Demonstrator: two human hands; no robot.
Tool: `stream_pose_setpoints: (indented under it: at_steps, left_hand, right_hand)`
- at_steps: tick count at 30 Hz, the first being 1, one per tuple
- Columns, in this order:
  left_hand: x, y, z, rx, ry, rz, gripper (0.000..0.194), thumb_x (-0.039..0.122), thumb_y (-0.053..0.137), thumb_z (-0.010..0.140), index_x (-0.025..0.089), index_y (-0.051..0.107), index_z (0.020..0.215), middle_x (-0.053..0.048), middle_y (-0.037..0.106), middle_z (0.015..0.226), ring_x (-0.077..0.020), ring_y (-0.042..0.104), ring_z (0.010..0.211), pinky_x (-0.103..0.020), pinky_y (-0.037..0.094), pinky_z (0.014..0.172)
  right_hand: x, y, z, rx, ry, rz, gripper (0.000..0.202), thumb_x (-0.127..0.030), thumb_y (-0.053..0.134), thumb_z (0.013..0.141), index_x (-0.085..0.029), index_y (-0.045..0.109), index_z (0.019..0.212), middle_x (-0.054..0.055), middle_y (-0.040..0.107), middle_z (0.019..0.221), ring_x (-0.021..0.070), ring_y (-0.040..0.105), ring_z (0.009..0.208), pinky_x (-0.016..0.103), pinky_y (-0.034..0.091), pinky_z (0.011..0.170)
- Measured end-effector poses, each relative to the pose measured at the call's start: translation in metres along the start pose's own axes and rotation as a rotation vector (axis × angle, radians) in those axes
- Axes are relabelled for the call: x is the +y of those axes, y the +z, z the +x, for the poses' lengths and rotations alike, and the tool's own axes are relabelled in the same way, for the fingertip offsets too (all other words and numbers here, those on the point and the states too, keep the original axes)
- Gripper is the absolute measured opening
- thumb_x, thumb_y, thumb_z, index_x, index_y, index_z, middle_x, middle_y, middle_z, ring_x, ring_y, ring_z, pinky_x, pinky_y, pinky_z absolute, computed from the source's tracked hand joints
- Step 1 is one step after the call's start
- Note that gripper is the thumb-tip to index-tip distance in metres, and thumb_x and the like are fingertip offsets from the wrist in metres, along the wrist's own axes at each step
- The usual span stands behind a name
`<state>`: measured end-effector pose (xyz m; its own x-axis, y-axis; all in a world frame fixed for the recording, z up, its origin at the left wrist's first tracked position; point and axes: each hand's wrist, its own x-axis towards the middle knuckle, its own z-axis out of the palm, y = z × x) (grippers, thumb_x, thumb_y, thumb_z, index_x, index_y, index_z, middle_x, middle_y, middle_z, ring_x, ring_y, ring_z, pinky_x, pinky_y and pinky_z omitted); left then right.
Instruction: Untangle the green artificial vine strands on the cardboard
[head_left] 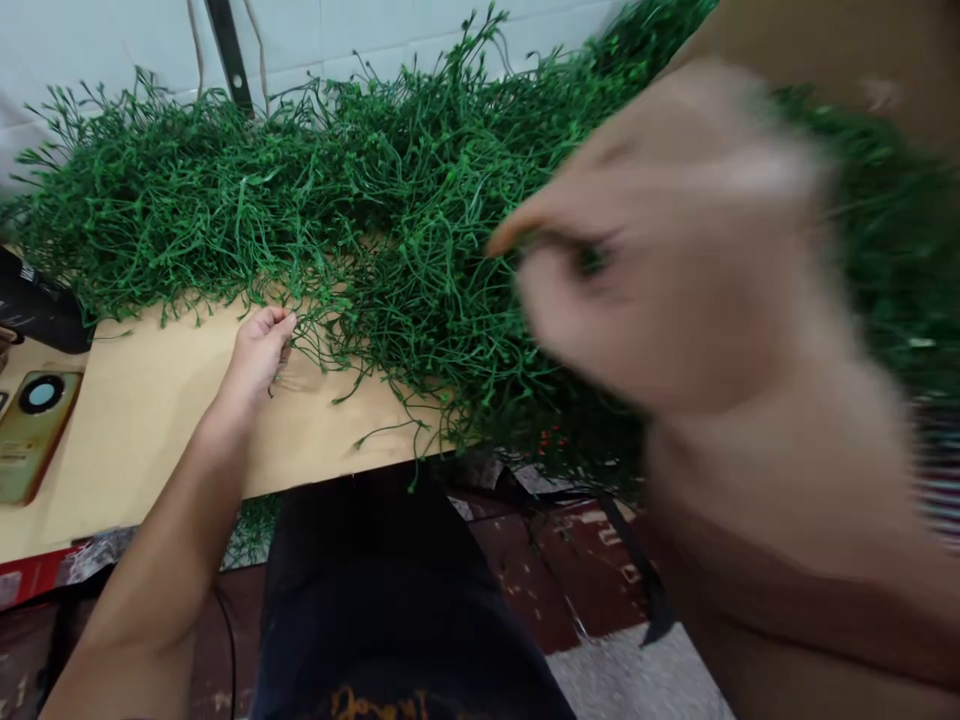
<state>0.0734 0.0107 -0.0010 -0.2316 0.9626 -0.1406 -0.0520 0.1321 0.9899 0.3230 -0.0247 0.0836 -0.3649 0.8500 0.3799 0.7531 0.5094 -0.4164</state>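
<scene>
A thick heap of thin green plastic-looking plant stems (247, 200) with small budded tips lies along the back of a tan board (157, 400). At the heap's front edge my left hand (262, 345) is closed in a pinch on a thin green stem; a bit of it shows below the fingers. My right hand (667, 260) is raised close to the camera over the right part of the heap. Its fingers look curled, but motion smears them, and whether they hold anything is unclear.
A phone (41, 430) and a dark cylindrical object (41, 300) lie at the left. White tiles (360, 30) and a dark metal upright (229, 55) stand behind. A brown cardboard surface (847, 60) is at upper right. My dark-clothed lap (390, 600) is below the board.
</scene>
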Motion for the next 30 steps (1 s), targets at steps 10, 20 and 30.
stream_pose_setpoints:
  at_steps: [10,20,30]
  left_hand:
    - [0.0,0.0,0.001,-0.095,-0.056,-0.064,0.016,0.009,0.052,0.077,0.017,0.043,0.066,0.009,0.031,0.045,-0.0019,0.024,0.034,-0.013,0.018,0.035]
    - [0.001,-0.001,0.003,-0.159,-0.138,-0.015,0.022,0.022,0.063,0.074,0.018,0.043,0.064,0.009,0.029,0.042,-0.0017,0.023,0.031,-0.014,0.012,0.032]
    - [0.004,0.003,0.005,-0.167,-0.212,0.109,0.026,0.027,0.068,0.072,0.017,0.047,0.061,0.008,0.031,0.04,-0.001,0.021,0.031,-0.013,0.009,0.032]
  right_hand:
    - [-0.043,0.131,0.036,-0.176,-0.135,-0.109,0.027,-0.016,0.042,0.084,-0.009,0.053,0.107,0.014,0.05,0.108,0.0218,0.047,0.097,0.033,0.039,0.077]
    - [-0.042,0.137,0.037,-0.222,-0.098,-0.177,0.029,-0.017,0.035,0.088,-0.012,0.049,0.112,0.012,0.056,0.099,0.0181,0.053,0.085,0.029,0.035,0.071]
    - [-0.037,0.129,0.029,-0.203,-0.185,-0.171,0.034,-0.031,0.035,0.092,-0.008,0.055,0.108,0.015,0.055,0.105,0.0244,0.046,0.102,0.035,0.032,0.082]
